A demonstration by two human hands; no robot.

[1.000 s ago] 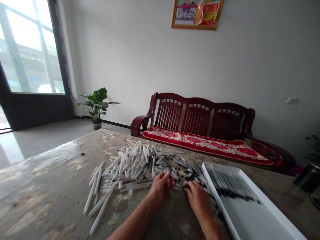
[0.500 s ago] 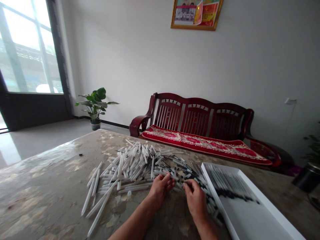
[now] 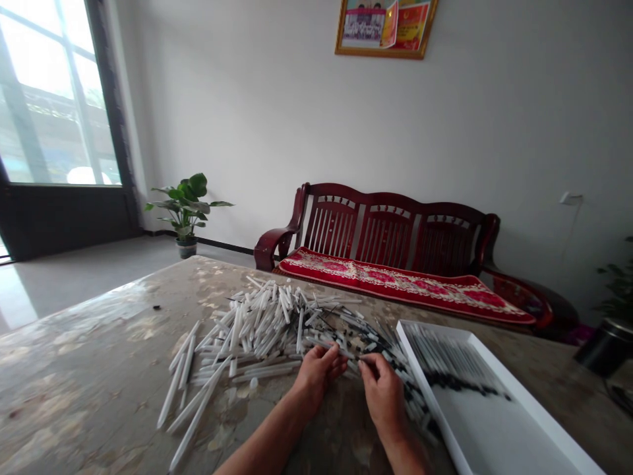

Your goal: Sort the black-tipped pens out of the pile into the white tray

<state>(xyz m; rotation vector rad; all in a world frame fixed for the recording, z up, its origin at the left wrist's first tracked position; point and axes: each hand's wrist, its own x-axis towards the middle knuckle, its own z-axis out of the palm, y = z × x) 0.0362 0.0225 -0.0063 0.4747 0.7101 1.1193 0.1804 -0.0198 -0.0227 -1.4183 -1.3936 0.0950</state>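
My left hand (image 3: pixel 318 375) is closed around a whitish pen barrel (image 3: pixel 348 354) that points towards my other hand. The fingers of my right hand (image 3: pixel 384 389) are pinched close to the barrel's end; what is between them is too small to make out. Beyond my hands lies a large heap of loose white pen barrels (image 3: pixel 262 323). Pen parts with black ends (image 3: pixel 373 340) are scattered to the heap's right, some partly hidden by my right hand. On the right, a white tray (image 3: pixel 531 412) holds a row of pens (image 3: pixel 452 359) with black ends.
The patterned table (image 3: pixel 99 376) carries everything. Several barrels (image 3: pixel 190 415) lie apart at the heap's left, and a small dark piece (image 3: pixel 157 307) sits farther left. Behind the table stands a red wooden bench (image 3: pixel 386 231). A dark container (image 3: pixel 604 346) is at the far right.
My right fingertips have moved slightly left, closer to my left hand and the barrel. The whole view has shifted a little; the heap and the tray look the same.
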